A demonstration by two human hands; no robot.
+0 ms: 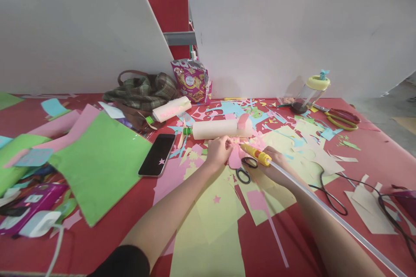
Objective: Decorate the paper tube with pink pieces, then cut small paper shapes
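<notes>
My right hand [276, 164] grips a yellow hot glue gun [256, 154], with a long clear glue stick trailing from its rear toward the lower right. The gun's nozzle points left, near the fingers of my left hand [219, 152]. Those fingers are pinched on a pink paper piece [235, 158]; its exact shape is partly hidden. Just beyond my hands lies a cream paper-wrapped bottle [216, 130] with a green cap, on its side, a pink strip near its right end. Below the gun are the black handles of a pair of scissors [243, 175], blades hidden.
A phone [157, 155] and a large green sheet [100, 164] lie left. A second wrapped bottle [172, 109], plaid bag [143, 91] and snack packet [192, 81] are at the back. Right are a jar [310, 93], red-and-yellow-handled scissors [341, 117] and a black cable [328, 197]. Paper scraps cover the middle.
</notes>
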